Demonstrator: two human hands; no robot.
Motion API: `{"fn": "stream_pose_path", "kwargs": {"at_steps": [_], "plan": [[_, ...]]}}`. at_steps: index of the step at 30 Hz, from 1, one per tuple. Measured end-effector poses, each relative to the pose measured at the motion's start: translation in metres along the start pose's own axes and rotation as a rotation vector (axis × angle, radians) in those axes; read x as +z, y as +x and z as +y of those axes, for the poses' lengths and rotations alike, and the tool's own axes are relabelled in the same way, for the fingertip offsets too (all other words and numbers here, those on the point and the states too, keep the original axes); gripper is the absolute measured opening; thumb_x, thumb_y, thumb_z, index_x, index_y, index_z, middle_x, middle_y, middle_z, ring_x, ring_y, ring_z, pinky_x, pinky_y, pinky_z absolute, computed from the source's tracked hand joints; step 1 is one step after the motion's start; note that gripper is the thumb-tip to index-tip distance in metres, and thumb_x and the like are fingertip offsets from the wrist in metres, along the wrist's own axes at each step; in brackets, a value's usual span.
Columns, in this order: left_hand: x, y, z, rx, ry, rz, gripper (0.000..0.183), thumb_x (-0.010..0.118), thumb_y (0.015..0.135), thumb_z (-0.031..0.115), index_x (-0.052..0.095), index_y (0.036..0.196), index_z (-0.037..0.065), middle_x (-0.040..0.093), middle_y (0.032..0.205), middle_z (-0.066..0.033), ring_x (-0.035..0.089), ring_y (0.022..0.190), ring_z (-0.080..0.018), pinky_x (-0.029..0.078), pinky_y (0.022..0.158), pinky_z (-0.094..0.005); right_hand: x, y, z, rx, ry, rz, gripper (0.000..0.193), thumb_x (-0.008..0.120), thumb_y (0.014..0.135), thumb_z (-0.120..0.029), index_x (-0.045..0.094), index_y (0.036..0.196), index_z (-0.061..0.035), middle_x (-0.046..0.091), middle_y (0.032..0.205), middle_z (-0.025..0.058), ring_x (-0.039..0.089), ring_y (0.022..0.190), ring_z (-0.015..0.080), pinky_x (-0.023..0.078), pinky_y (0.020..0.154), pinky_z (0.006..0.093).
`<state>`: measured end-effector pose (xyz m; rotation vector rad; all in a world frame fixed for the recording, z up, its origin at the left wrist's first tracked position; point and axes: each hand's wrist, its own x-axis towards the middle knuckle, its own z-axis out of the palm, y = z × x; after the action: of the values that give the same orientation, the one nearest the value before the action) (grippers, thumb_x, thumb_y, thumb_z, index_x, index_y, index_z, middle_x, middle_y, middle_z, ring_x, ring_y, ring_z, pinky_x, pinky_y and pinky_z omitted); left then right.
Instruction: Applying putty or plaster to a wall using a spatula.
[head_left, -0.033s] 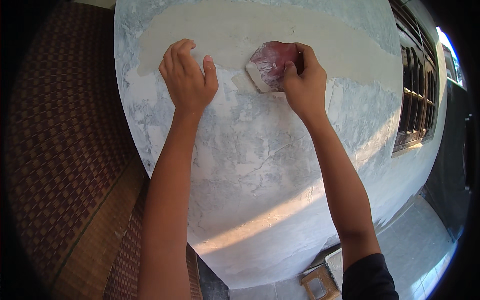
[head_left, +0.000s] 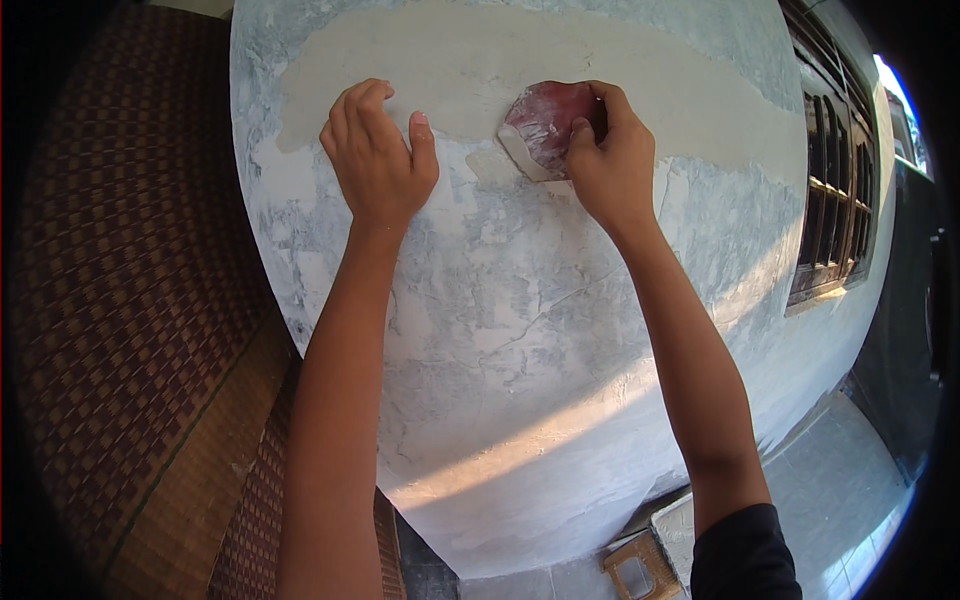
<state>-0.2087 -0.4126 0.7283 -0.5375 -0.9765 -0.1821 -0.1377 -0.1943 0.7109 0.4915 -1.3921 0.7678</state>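
On my feed, the right hand (head_left: 618, 165) pinches the maroon spreader (head_left: 552, 122) low on the pale patch (head_left: 690, 105), likely for angle control; the left hand (head_left: 378, 160), empty, loosely spread, sits by the wall (head_left: 480, 285), probably for balance.

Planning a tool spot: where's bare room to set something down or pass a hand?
Passing: the wall between left forearm and right forearm, below the scraper. Setting down: tiled floor at lower right, bordered by the wall's foot, right sleeve and dark surface at right. Crowded: around the scraper in the right hand; beside the sleeve, with a brown holed object.
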Motion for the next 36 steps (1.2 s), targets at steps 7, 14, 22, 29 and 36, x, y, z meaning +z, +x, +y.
{"fn": "stream_pose_path", "kwargs": {"at_steps": [7,14,22,29,36], "plan": [[0.003,-0.001,0.003,0.024,0.001,0.005,0.037,0.056,0.088,0.020,0.047,0.120,0.004,0.056,0.118,-0.0116,0.050,0.114,-0.0309,0.032,0.096,-0.0452,-0.036,0.070,0.023,-0.058,0.209,-0.174,0.038,0.051,0.087,-0.001,0.063,0.124,-0.0048,0.072,0.105,0.0142,0.070,0.092,0.0240,0.054,0.085,0.0346],[-0.001,-0.001,0.000,-0.015,0.024,0.020,0.040,0.056,0.086,0.016,0.044,0.123,0.003,0.054,0.121,-0.0127,0.048,0.114,-0.0308,0.030,0.096,-0.0450,-0.008,0.088,-0.015,-0.434,-0.045,-0.752,0.039,0.051,0.089,0.010,0.066,0.122,-0.0060,0.068,0.116,0.0100,0.064,0.111,0.0246,0.050,0.101,0.0367],[-0.004,-0.006,0.001,-0.076,0.066,0.043,0.040,0.055,0.087,0.017,0.043,0.122,0.003,0.052,0.123,-0.0130,0.046,0.115,-0.0308,0.029,0.096,-0.0453,0.016,0.110,-0.019,-0.556,0.008,-0.815,0.047,0.053,0.075,0.006,0.070,0.118,-0.0060,0.071,0.114,0.0140,0.068,0.102,0.0293,0.053,0.095,0.0376],[-0.008,-0.012,0.001,-0.128,0.104,0.062,0.042,0.054,0.089,0.020,0.042,0.125,0.002,0.051,0.123,-0.0136,0.046,0.113,-0.0304,0.029,0.096,-0.0451,0.030,0.117,-0.031,-0.538,-0.020,-0.755,0.039,0.051,0.086,0.010,0.066,0.120,-0.0040,0.067,0.119,0.0114,0.064,0.109,0.0245,0.050,0.101,0.0372],[-0.010,-0.013,0.002,-0.144,0.118,0.043,0.041,0.053,0.090,0.020,0.042,0.125,0.002,0.050,0.124,-0.0139,0.045,0.113,-0.0300,0.029,0.096,-0.0452,0.022,0.116,-0.015,-0.655,-0.191,-0.882,0.039,0.052,0.086,0.010,0.066,0.120,-0.0032,0.068,0.118,0.0127,0.065,0.109,0.0261,0.050,0.100,0.0353]]}}
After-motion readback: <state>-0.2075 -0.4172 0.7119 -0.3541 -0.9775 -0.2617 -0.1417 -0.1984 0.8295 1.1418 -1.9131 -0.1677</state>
